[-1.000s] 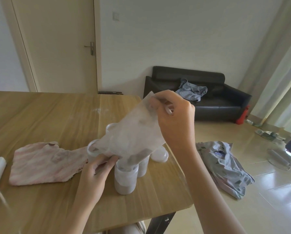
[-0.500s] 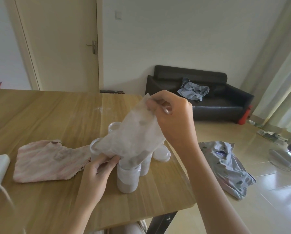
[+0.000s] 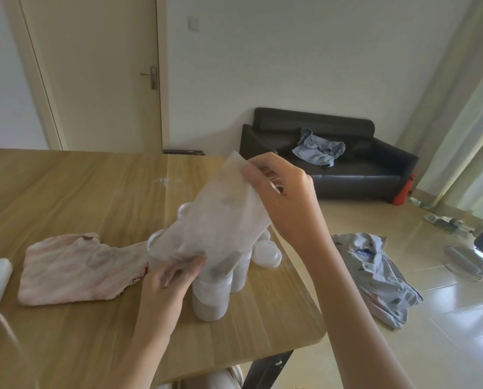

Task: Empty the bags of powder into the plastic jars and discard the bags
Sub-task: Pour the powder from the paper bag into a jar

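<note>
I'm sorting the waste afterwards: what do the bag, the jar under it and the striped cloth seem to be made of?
Bag: thin, cloudy plastic film, most likely; it creases and the jars show dimly through it.
Jar: translucent plastic, smooth and slightly glossy; the powder level shows through its wall.
Cloth: soft woven or knitted fabric, matte, rumpled, with pink and white stripes.

Tilted bag point(image 3: 220, 220) over jar point(image 3: 211, 297)
</note>
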### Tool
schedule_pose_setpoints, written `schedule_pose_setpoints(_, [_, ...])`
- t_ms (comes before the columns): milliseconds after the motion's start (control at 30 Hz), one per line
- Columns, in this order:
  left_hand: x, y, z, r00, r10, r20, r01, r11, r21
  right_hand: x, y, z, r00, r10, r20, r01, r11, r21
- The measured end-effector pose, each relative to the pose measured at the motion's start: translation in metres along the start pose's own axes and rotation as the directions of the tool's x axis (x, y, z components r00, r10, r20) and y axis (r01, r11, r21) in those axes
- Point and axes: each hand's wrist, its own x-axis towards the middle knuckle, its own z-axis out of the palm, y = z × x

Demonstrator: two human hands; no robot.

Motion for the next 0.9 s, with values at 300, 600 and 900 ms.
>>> schedule_pose_setpoints(300, [-0.003, 0.002, 0.004, 1.0, -0.022, -0.022, 0.022, 0.999, -0.023, -0.022, 0.06, -0.017, 0.981, 0.169, -0.092, -0.172, 0.985, -0.018])
schedule_pose_setpoints(600, [-0.003, 0.005, 0.005, 1.0, -0.012, -0.02, 0.011, 0.999, -0.031, -0.022, 0.068, -0.021, 0.976, 0.108, -0.188, -0.11, 0.994, 0.0])
schedule_pose_setpoints(900, [-0.003, 0.008, 0.006, 1.0, -0.009, -0.022, 0.009, 1.0, -0.008, -0.022, 0.06, -0.023, 0.965, 0.021, -0.263, -0.047, 0.995, -0.093])
